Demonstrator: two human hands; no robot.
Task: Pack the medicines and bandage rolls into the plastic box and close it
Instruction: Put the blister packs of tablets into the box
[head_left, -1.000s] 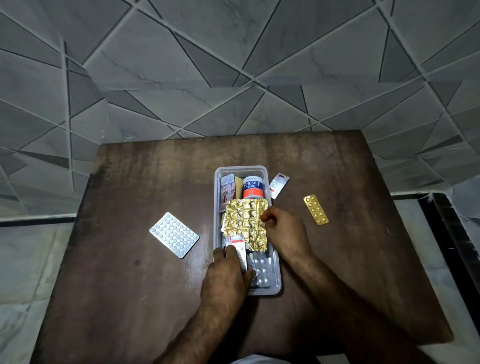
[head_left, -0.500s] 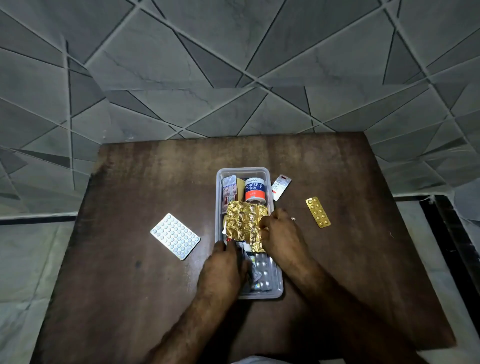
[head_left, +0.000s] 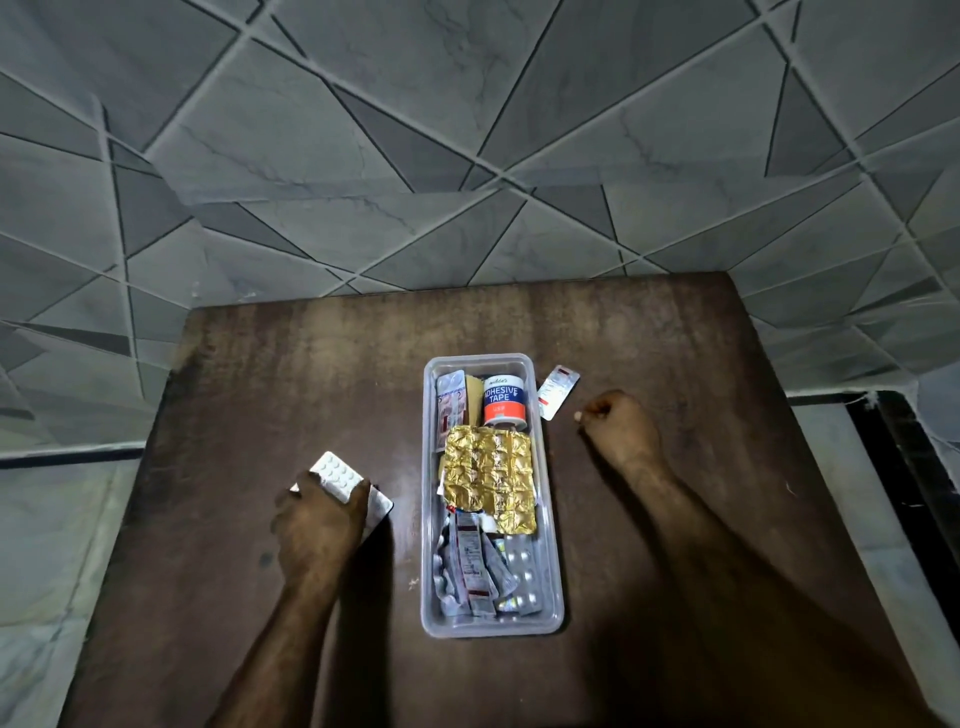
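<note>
While the left hand pinches a light, stiff, slippery pill strip by its edges, the clenched right hand's grip hides its contents.

I see both of my bare forearms reaching forward from the bottom edge, well apart from each other. My left hand lies palm-down and low, its fingers curled over the near end of a white flat foil blister pack of pills, gripping it. My right hand reaches farther forward, balled into a loose fist with the knuckles up and the thumb tucked to the left; whether it pinches anything I cannot tell.
</note>
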